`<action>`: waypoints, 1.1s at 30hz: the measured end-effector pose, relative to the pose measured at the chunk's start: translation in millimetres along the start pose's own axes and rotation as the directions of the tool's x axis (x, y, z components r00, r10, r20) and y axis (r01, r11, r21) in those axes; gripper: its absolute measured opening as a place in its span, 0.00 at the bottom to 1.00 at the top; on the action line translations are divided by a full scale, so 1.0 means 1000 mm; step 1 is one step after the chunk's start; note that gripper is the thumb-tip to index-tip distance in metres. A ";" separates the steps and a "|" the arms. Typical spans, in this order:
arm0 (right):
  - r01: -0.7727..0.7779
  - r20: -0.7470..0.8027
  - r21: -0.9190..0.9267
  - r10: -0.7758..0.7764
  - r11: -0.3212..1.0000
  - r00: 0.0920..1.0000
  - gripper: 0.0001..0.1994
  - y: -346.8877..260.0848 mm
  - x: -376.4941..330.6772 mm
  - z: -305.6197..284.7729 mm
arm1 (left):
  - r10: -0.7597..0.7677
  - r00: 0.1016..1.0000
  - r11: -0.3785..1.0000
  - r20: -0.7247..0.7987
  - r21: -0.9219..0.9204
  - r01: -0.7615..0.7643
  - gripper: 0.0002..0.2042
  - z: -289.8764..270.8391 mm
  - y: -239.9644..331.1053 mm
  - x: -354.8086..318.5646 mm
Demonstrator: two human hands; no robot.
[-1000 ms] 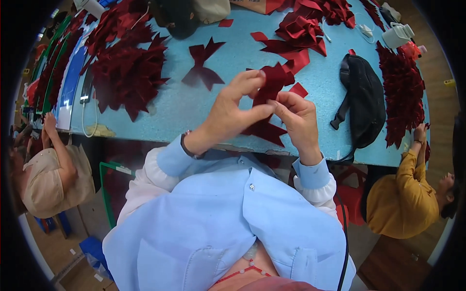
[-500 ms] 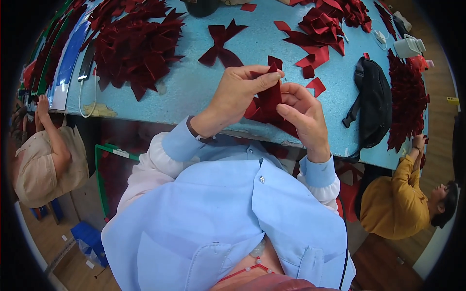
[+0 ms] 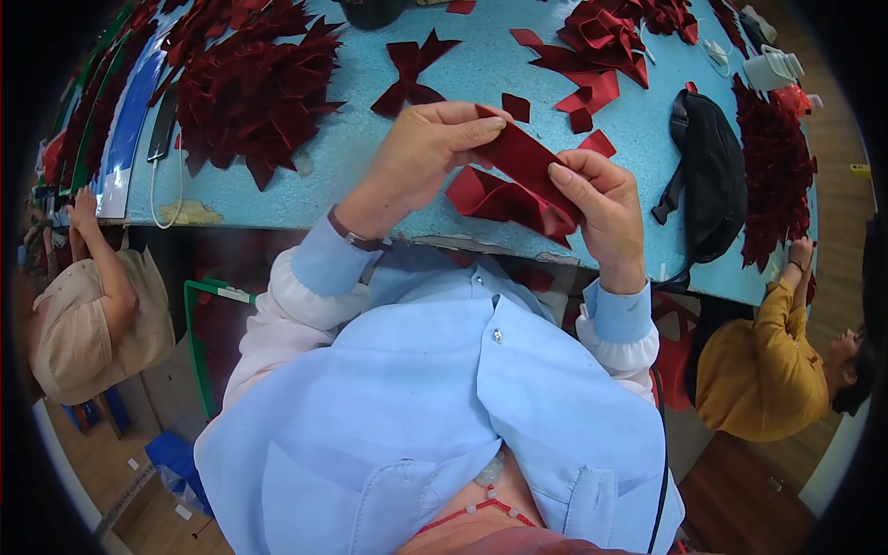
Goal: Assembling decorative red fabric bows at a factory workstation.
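Observation:
A strip of dark red ribbon (image 3: 527,155) is stretched between my two hands above the table's near edge. My left hand (image 3: 416,157) pinches its upper left end between thumb and fingers. Lower on the right, my right hand (image 3: 603,199) grips the other part, thumb on top. Beneath the strip hangs or rests a looped length of the red ribbon (image 3: 490,197); whether it is the same piece I cannot tell. Beyond my hands lies a finished-looking red bow (image 3: 412,74), and a small red ribbon piece (image 3: 515,107) is close to the strip.
A big heap of red bows (image 3: 254,92) covers the left of the blue table (image 3: 370,199). More ribbon (image 3: 601,42) lies at the far right, near a black waist bag (image 3: 708,176). A phone (image 3: 164,125) with a white cable is left. People work on both sides.
My hands have moved apart, drawing the ribbon strip out between them. A small ribbon piece now lies on the table just beyond them.

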State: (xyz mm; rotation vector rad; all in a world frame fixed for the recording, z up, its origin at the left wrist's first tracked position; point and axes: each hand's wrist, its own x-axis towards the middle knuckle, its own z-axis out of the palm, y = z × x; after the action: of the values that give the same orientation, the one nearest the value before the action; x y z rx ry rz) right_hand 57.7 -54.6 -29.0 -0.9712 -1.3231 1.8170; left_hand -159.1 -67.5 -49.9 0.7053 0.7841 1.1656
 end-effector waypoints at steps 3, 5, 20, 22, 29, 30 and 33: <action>0.039 0.009 -0.095 -0.038 0.995 0.999 0.07 -0.004 -0.002 -0.011 | 0.348 0.936 0.872 -0.057 0.387 -0.301 0.12 0.003 0.000 0.005; 0.125 0.044 -0.249 -0.118 0.960 0.992 0.06 -0.004 -0.003 -0.016 | 0.508 0.861 0.720 -0.029 0.563 -0.406 0.13 0.009 0.002 0.006; 0.455 0.043 -0.250 -0.460 0.855 0.887 0.10 -0.014 0.003 -0.036 | -0.168 0.949 0.944 0.267 0.322 0.076 0.10 0.044 0.011 0.020; 0.579 0.023 -0.228 -0.590 0.783 0.807 0.10 -0.012 0.002 -0.034 | -0.156 0.956 0.957 0.247 0.279 0.083 0.10 0.050 0.010 0.023; 0.561 0.018 -0.435 -0.616 0.704 0.787 0.12 0.009 0.015 -0.027 | 0.000 0.994 0.985 0.111 0.174 -0.020 0.09 0.067 0.003 0.018; 0.562 0.017 -0.435 -0.618 0.703 0.786 0.12 0.009 0.014 -0.027 | 0.045 0.995 0.983 0.083 0.174 -0.059 0.09 0.067 0.001 0.019; 0.398 -0.023 -0.208 -0.411 0.893 0.911 0.15 0.011 0.011 -0.026 | 0.138 0.990 0.973 0.026 0.182 -0.140 0.09 0.066 -0.006 0.020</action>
State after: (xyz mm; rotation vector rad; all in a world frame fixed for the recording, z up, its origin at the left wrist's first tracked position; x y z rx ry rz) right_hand 73.7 -36.1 -46.9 -0.7749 -1.5555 1.3443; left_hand -96.5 -55.2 -21.9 0.9323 0.8486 1.2231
